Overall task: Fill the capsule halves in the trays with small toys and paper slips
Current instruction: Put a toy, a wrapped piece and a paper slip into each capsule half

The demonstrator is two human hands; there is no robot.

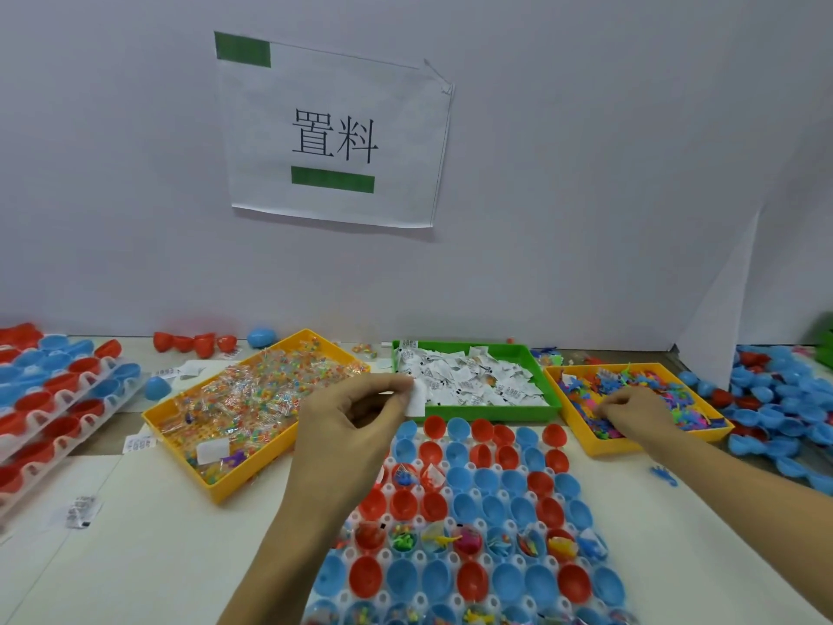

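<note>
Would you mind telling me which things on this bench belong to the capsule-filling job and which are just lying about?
In use:
- left hand pinching a paper slip
- right hand in the yellow toy bin
- green slip bin
- capsule tray
- yellow bin of bagged beads

Lying about:
- wall sign
- loose blue toy
- stray packet

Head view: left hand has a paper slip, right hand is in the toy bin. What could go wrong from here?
1. The white paper slip is pinched by one edge in the left hand; it could flutter out of the grip before reaching the white capsule tray.
2. The right hand digs in the yellow bin of tangled plastic toys; it may lift several together.
</note>
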